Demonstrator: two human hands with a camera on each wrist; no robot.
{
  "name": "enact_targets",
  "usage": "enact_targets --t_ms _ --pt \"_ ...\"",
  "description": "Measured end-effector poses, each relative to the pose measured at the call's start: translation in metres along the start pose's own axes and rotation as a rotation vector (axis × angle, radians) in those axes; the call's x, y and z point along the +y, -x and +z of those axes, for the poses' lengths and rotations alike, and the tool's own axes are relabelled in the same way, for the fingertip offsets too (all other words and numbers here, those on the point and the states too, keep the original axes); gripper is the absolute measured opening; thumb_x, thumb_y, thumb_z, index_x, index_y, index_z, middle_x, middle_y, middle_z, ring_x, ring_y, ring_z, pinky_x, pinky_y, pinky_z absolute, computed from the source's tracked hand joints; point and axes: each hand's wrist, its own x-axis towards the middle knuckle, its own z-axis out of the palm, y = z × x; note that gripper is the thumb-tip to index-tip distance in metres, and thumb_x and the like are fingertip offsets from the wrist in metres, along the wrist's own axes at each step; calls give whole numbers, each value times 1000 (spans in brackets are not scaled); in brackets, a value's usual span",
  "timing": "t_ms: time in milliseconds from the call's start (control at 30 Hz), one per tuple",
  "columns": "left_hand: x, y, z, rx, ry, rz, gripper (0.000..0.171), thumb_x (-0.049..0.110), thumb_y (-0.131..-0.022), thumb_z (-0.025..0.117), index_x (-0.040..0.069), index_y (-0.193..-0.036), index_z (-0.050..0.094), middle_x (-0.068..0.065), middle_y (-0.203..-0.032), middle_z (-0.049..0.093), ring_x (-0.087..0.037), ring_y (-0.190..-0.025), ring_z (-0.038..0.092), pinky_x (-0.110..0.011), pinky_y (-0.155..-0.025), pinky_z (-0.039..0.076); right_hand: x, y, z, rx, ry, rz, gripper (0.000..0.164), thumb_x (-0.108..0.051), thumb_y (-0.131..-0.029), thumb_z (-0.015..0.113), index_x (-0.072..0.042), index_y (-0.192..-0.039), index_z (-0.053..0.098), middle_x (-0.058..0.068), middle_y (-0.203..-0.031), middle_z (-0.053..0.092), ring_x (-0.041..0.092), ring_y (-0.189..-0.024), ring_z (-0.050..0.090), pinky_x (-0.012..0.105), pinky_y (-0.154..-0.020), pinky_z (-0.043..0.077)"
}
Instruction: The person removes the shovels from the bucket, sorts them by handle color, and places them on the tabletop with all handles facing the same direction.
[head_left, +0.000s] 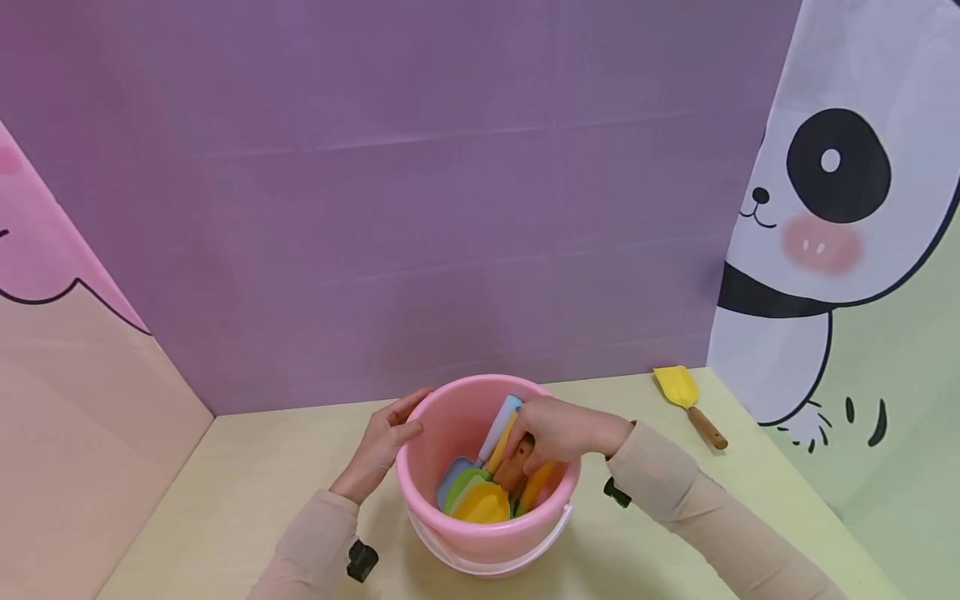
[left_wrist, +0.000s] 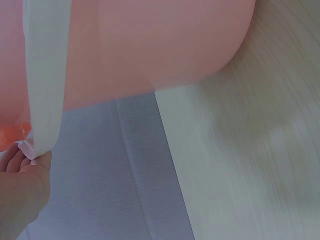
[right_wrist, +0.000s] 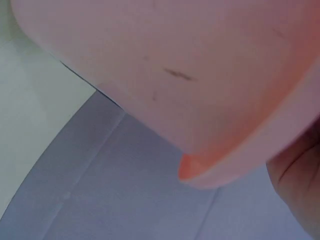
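A pink bucket with a white carrying handle stands upright on the table. My left hand grips its rim at the left, thumb near the lip; in the left wrist view the hand is at the top of the white handle. My right hand reaches over the right rim and pinches the brown wooden handle of a toy shovel inside. A yellow blade lies beside that handle, among green, blue and orange pieces. A light-blue-ended handle leans up against the bucket's inner wall.
A yellow toy shovel with a wooden handle lies at the table's back right. Behind the pale wood table rises a purple backdrop, with a panda-printed panel at the right and a pink cartoon panel at the left.
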Motion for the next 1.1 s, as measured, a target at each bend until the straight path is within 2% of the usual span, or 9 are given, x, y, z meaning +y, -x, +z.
enact_targets --t_ms 233,600,833,1100 --pt "-1 0 -1 1 9 -5 51 5 -86 47 9 -137 43 -13 -137 47 -28 -116 53 -26 -89 49 -2 8 -9 44 61 -9 20 -5 -73 73 -10 -92 74 -6 -87 67 7 -81 54 14 -69 48" --pt "-1 -3 -2 1 2 -3 51 4 -85 46 10 -136 44 -13 -136 48 -26 -115 54 -26 -87 50 -3 19 -19 77 8 -26 23 -5 -74 72 -11 -96 74 -7 -88 68 5 -77 56 15 -67 51" --pt "0 -2 -2 7 -1 -12 52 5 -85 47 10 -136 44 -12 -137 46 -25 -115 53 -24 -87 49 3 30 -30 138 -23 -74 23 -7 -76 71 -9 -98 73 -2 -89 70 3 -71 57 18 -62 52" --pt "1 -3 -2 -4 -7 -14 53 5 -85 46 9 -137 43 -13 -138 46 -25 -116 53 -24 -87 49 12 40 -37 182 -80 -77 28 -7 -77 70 -6 -105 70 2 -97 70 4 -65 54 18 -57 49"
